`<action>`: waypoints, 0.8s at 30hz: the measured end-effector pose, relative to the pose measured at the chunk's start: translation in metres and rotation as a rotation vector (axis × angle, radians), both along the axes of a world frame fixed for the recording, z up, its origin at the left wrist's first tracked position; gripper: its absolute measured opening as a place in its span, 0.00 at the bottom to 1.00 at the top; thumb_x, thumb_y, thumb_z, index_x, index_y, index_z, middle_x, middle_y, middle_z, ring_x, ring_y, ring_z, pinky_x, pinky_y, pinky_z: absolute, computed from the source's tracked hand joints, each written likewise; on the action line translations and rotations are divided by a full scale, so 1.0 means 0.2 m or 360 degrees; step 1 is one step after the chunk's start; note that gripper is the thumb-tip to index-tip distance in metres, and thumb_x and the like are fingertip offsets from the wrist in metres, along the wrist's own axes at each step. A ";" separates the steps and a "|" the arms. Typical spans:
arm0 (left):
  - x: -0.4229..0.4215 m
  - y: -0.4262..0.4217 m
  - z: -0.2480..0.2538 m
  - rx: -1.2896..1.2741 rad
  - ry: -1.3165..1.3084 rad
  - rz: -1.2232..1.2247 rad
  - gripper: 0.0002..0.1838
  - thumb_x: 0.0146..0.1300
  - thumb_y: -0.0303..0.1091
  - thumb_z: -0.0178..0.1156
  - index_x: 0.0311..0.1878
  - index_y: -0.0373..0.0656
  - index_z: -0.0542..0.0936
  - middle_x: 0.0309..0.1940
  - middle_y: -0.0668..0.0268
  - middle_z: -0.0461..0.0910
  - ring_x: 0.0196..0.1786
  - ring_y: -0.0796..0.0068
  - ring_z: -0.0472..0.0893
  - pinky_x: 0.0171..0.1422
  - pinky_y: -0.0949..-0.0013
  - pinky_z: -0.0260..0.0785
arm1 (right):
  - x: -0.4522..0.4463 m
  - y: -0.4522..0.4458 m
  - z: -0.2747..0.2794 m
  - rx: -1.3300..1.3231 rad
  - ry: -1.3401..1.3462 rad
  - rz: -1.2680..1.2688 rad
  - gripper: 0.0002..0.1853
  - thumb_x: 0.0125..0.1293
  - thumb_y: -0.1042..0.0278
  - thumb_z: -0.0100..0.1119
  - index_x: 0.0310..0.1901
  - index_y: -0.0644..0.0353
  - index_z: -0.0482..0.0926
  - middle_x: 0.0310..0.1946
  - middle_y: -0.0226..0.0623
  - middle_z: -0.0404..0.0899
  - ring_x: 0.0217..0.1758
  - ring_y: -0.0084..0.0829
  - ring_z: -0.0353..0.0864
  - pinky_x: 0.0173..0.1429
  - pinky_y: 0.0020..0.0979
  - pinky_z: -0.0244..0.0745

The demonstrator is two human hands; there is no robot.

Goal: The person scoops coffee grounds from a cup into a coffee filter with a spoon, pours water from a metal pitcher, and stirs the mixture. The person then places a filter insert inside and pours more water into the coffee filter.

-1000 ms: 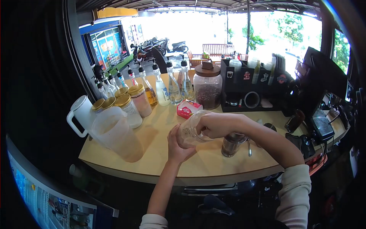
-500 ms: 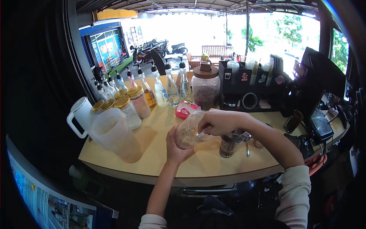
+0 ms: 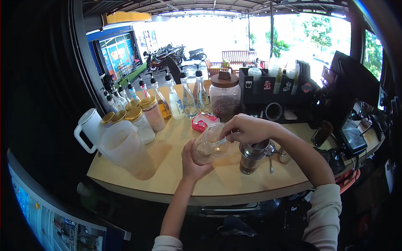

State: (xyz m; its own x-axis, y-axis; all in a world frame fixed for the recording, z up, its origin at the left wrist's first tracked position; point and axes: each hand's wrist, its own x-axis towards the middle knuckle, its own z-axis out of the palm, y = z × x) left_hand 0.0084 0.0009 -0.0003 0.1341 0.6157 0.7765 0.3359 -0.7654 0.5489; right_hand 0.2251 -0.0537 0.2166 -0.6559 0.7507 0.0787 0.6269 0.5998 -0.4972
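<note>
A clear jar [image 3: 206,144] lies tilted in the air over the counter, its mouth turned to the right. My left hand [image 3: 195,162] is wrapped round its lower side. At the mouth, my right hand [image 3: 245,130] pinches a small white spoon [image 3: 220,141], whose far end is inside the jar and hard to make out. Just below my right hand stands a glass [image 3: 248,165] with a metal coffee dripper [image 3: 253,151] on top. A metal spoon [image 3: 271,164] rests beside it. Behind the jar is a red and white packet [image 3: 204,122].
At left stand a frosted pitcher [image 3: 125,146], a white jug [image 3: 87,127] and several gold-lidded jars [image 3: 144,129]. Pump bottles [image 3: 188,98] line the back beside a wooden-lidded jar [image 3: 225,98]. A black cup organiser [image 3: 268,94] and a machine [image 3: 354,136] are at right.
My right hand has drawn back a little from the jar's mouth, so more of the white spoon shows. The left hand holds the jar nearly in the same place.
</note>
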 end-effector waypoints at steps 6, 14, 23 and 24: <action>0.01 -0.01 0.00 -0.0081 -0.0031 -0.0034 0.53 0.33 0.34 0.77 0.67 0.46 0.60 0.62 0.57 0.67 0.63 0.52 0.68 0.68 0.53 0.59 | 0.06 0.02 -0.05 -0.0185 0.0238 0.0047 0.13 0.60 0.76 0.57 0.46 0.70 0.82 0.32 0.38 0.84 0.33 0.23 0.80 0.42 0.29 0.75; 0.01 0.00 -0.01 -0.0108 -0.0158 -0.0023 0.53 0.30 0.33 0.80 0.63 0.41 0.61 0.56 0.57 0.70 0.59 0.62 0.73 0.64 0.60 0.67 | 0.17 0.02 -0.06 -0.0849 0.0722 -0.0192 0.12 0.64 0.76 0.56 0.47 0.68 0.82 0.26 0.24 0.77 0.24 0.09 0.67 0.29 0.14 0.61; 0.02 -0.02 0.00 -0.0385 -0.0198 -0.0002 0.51 0.30 0.34 0.81 0.61 0.40 0.63 0.53 0.57 0.73 0.57 0.64 0.76 0.60 0.62 0.71 | 0.38 -0.10 -0.01 -0.0711 0.0973 -0.0246 0.14 0.65 0.75 0.53 0.50 0.64 0.82 0.26 0.24 0.77 0.24 0.10 0.66 0.28 0.16 0.60; 0.03 -0.02 0.01 -0.0394 -0.0199 -0.0010 0.51 0.30 0.34 0.81 0.61 0.40 0.63 0.53 0.57 0.73 0.57 0.64 0.76 0.60 0.62 0.71 | 0.42 -0.12 -0.01 -0.0670 0.0964 -0.0285 0.14 0.65 0.75 0.52 0.51 0.64 0.81 0.26 0.24 0.76 0.25 0.10 0.67 0.29 0.16 0.61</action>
State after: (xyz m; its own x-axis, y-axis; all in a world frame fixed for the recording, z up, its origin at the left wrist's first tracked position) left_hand 0.0137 -0.0025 0.0010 0.0513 0.7882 0.6133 0.2493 -0.6048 0.7564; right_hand 0.3088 -0.0779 0.2146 -0.4548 0.8879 0.0697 0.2413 0.1982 -0.9500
